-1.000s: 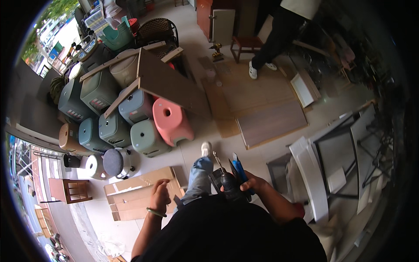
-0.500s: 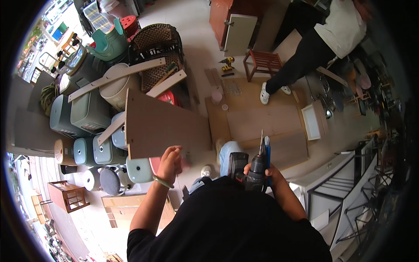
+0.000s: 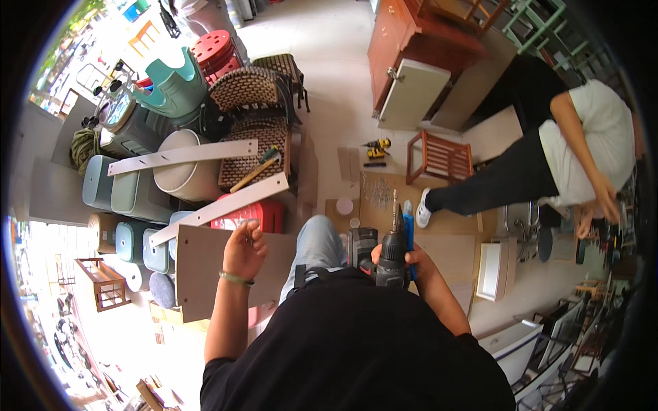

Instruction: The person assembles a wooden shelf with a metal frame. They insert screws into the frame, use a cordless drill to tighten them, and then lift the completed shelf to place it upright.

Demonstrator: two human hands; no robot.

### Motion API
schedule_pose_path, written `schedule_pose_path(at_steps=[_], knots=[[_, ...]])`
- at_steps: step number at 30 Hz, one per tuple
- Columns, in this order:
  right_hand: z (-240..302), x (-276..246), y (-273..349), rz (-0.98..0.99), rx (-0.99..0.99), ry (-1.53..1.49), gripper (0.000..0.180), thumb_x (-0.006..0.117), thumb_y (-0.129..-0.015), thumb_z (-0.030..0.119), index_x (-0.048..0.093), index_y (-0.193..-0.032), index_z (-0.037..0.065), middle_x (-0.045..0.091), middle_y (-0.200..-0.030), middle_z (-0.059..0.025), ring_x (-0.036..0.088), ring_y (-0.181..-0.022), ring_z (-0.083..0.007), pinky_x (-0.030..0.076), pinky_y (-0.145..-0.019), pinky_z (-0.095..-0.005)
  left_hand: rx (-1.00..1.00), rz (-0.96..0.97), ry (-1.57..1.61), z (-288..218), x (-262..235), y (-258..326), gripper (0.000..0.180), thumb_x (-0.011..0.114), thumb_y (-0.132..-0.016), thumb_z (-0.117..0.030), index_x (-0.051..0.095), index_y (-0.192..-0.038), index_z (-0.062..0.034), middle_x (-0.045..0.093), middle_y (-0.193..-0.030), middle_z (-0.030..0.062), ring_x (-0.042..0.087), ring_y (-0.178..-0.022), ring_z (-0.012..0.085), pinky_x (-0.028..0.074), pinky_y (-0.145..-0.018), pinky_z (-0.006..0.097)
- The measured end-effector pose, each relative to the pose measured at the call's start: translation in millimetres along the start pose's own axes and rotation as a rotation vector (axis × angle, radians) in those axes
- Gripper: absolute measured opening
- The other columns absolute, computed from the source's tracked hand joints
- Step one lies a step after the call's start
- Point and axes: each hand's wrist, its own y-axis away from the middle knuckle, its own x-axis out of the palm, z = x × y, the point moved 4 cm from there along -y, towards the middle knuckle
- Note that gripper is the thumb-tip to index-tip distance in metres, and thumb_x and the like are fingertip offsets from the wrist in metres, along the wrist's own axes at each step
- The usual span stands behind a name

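My right hand (image 3: pixel 419 264) grips a black cordless drill (image 3: pixel 393 255) at the front of my body, its bit pointing away from me. A slim blue tool (image 3: pixel 409 229) is held alongside the drill in the same hand; its kind is unclear. My left hand (image 3: pixel 244 251), with a bracelet on the wrist, is raised with fingers curled in. Whatever may be in its fingers is too small to make out. Below that hand lies a flat brown board (image 3: pixel 205 270) with small holes along one edge; I cannot tell whether they touch.
Left are lidded bins (image 3: pixel 140 181), a woven chair (image 3: pixel 253 147) and white wooden strips (image 3: pixel 236 202) with a hammer (image 3: pixel 257 171). Ahead, scattered hardware (image 3: pixel 378 192) and a yellow drill (image 3: pixel 377 147) lie near a wooden stool (image 3: pixel 439 157). A person (image 3: pixel 582 144) bends at right.
My view has shifted forward, and the board now sits lower in it. A jeans-clad knee of mine has come into view. The other person now bends over with arms lowered at the right.
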Motion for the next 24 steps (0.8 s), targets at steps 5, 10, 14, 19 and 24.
schedule_pose_path(at_steps=[5,10,14,19,24], knots=[[69.6,-35.6,-35.9,0.029,-0.036,0.102,0.063,0.072,-0.063,0.044,0.058,-0.102,-0.003,0.061,-0.097,-0.0194,0.06,-0.091,-0.0264,0.05,-0.078,-0.0347,0.031,-0.128,0.197,6.6,15.9,-46.3,0.02,0.05,-0.091,-0.015,0.059,-0.102,-0.0015,0.06,-0.083,0.0058,0.055,-0.075,0.0171,0.046,-0.07,0.031],[119.7,-78.4,-88.0,-0.013,-0.08,0.114,0.063,0.072,-0.062,0.045,0.059,-0.102,-0.003,0.061,-0.098,-0.0187,0.061,-0.084,-0.0229,0.05,-0.073,-0.0332,-0.042,0.146,0.076,5.3,77.7,-149.6,0.023,0.053,-0.092,-0.019,0.056,-0.11,-0.0053,0.064,-0.092,0.0033,0.059,-0.078,0.0153,0.049,-0.071,0.031],[170.1,-119.9,-155.3,-0.115,-0.091,0.072,0.063,0.072,-0.064,0.04,0.056,-0.107,-0.002,0.06,-0.098,-0.0187,0.062,-0.081,-0.0219,0.052,-0.068,-0.0318,-0.08,0.204,0.068,-21.1,108.7,-252.4,0.026,0.053,-0.092,-0.018,0.054,-0.115,-0.0068,0.063,-0.099,0.0042,0.059,-0.082,0.0135,0.051,-0.072,0.027],[255.5,-167.6,-282.6,-0.167,0.056,-0.15,0.065,0.072,-0.066,0.021,0.047,-0.122,0.0,0.061,-0.103,-0.0195,0.063,-0.092,-0.0326,0.054,-0.081,-0.0454,-0.194,0.264,0.205,-70.0,144.3,-413.5,0.03,0.051,-0.093,-0.026,0.057,-0.111,-0.0032,0.064,-0.097,0.0094,0.06,-0.08,0.0208,0.05,-0.073,0.032],[338.1,-205.9,-403.4,-0.099,0.075,0.022,0.067,0.072,-0.072,0.029,0.044,-0.126,0.001,0.058,-0.112,-0.0168,0.059,-0.102,-0.026,0.047,-0.09,-0.0361,-0.224,0.096,0.038,-141.0,214.0,-539.4,0.023,0.052,-0.093,-0.026,0.06,-0.105,-0.0079,0.062,-0.082,0.0008,0.051,-0.063,0.0118,0.043,-0.055,0.025]])
